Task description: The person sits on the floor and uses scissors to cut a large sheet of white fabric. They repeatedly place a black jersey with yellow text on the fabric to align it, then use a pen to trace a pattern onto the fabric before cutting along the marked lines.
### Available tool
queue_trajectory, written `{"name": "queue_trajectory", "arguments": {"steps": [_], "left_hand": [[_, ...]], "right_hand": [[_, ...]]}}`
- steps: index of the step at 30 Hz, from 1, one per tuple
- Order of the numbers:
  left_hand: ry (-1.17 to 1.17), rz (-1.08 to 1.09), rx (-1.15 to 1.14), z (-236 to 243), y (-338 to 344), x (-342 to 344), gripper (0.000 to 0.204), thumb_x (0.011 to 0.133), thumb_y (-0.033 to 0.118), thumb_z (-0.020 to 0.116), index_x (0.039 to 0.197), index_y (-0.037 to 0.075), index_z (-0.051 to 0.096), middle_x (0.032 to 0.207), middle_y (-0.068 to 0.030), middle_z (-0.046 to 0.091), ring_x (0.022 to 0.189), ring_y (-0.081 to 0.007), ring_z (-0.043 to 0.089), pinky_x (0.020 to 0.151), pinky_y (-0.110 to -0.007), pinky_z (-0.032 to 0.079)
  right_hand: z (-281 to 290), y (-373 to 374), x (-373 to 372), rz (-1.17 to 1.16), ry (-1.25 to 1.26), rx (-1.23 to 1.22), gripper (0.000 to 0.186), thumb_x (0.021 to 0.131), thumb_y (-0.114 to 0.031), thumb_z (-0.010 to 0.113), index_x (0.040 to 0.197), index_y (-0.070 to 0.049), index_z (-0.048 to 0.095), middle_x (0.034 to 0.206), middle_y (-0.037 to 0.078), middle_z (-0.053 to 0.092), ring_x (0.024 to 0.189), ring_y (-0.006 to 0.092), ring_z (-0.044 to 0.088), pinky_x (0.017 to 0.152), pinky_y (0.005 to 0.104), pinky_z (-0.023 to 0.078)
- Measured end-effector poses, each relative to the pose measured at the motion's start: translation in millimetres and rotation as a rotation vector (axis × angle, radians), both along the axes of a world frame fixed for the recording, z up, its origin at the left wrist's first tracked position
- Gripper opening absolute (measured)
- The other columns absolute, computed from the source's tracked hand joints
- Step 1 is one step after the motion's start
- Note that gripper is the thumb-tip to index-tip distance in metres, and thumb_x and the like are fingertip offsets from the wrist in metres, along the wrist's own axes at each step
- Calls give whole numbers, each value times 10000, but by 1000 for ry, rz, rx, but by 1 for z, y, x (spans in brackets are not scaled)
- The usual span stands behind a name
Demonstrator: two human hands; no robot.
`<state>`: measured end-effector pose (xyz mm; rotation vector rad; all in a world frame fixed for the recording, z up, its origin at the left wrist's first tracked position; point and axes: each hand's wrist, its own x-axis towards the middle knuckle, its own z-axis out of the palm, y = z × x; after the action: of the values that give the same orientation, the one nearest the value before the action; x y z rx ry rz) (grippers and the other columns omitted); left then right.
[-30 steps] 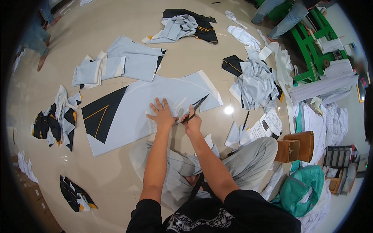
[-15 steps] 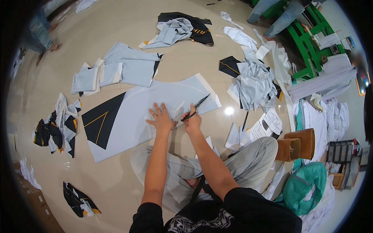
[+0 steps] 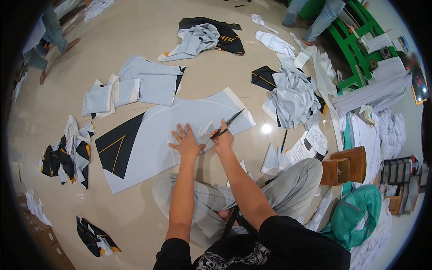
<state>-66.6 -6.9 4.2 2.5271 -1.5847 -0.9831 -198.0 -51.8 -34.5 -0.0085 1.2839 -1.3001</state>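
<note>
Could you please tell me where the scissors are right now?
In the head view, the scissors are just right of centre, held in the right hand, their blades pointing toward the right end of the light grey fabric panel.

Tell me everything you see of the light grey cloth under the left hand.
The light grey cloth lies flat on the shiny beige floor. It looks like smooth fabric, with a black panel bearing a yellow V-shaped line near its left end and a white strip along its right end. The left hand rests open on its near side. Scissors in the right hand reach over it; whether the blades touch it is unclear.
</note>
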Motion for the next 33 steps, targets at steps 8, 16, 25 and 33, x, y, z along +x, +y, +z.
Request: {"name": "queue_trajectory", "arguments": {"steps": [8, 16, 25, 33], "left_hand": [[-10, 5, 9, -2, 1, 2, 1318, 641, 467, 935, 1667, 188, 156, 1741, -138, -29, 1579, -460, -14, 1125, -814, 145], [-8, -6, 0, -1, 0, 0, 1315, 646, 463, 933, 1667, 182, 153, 1740, -147, -25, 1577, -468, -8, 1122, -818, 145], [-9, 1, 4, 5, 2, 4, 1304, 663, 460, 928, 1665, 162, 150, 1737, -158, -22, 1575, -472, -8, 1128, -814, 137], [9, -21, 3, 9, 0, -3, 1275, 690, 468, 919, 1663, 156, 156, 1736, -163, -24, 1573, -477, -26, 1131, -814, 124]], "right_hand": [[10, -5, 5, -48, -31, 5, 466, 915, -424, 784, 864, -74, 481, 702, 55, 569, 560, 172, 611, 492, 298, 524], [2, -13, 2, -60, -5, -18, 483, 918, -453, 776, 836, -73, 490, 707, 59, 581, 559, 170, 615, 494, 294, 529], [13, -24, 6, -90, -20, -1, 497, 918, -432, 785, 862, -41, 483, 718, 73, 581, 551, 182, 612, 476, 299, 523], [10, -31, -7, -146, 16, 26, 515, 935, -427, 770, 864, -14, 472, 719, 90, 563, 545, 194, 599, 472, 312, 515]]}}
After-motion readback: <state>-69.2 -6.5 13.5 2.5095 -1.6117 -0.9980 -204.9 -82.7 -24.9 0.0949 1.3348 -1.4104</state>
